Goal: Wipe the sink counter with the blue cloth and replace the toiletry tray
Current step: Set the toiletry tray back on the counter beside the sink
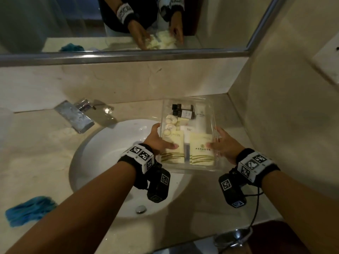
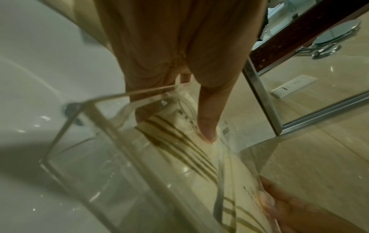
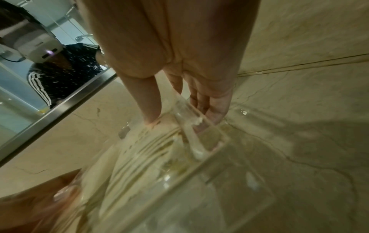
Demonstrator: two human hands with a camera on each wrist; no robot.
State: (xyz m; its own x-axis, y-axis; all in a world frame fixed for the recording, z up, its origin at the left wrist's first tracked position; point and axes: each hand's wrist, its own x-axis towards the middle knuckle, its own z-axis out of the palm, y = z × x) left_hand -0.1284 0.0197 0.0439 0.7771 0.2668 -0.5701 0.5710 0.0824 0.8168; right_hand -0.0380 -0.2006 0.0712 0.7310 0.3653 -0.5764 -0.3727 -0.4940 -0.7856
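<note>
Over the right side of the sink: clear tray (image 1: pixel 213 114) held by both hands, its near-left corner above the basin (image 1: pixel 102 143), its far part above the counter (image 1: pixel 236 114); cannot tell whether its base touches the stone.
Left hand (image 1: pixel 157 142): grips the tray's left wall, thumb (image 2: pixel 208 113) laid inside on a cream packet (image 1: pixel 173 149), fingers outside and mostly hidden behind the wall.
Right hand (image 1: pixel 224 142): grips the right wall, thumb (image 3: pixel 148 100) inside on the second packet (image 1: pixel 201 151), fingers (image 3: pixel 216 107) outside against the wall.
Tray contents: two dark small bottles (image 1: pixel 185 111), round pale pieces (image 1: pixel 170 123), a white tube (image 1: pixel 201 116); print too small to read.
Blue cloth (image 1: pixel 29 210): crumpled on the near-left counter, well apart from the tray, blurred.
Tap (image 1: pixel 77 114): far-left of the basin.
Mirror (image 1: pixel 128 22): reflects both hands, the tray contents and the cloth; upper part cut off.
</note>
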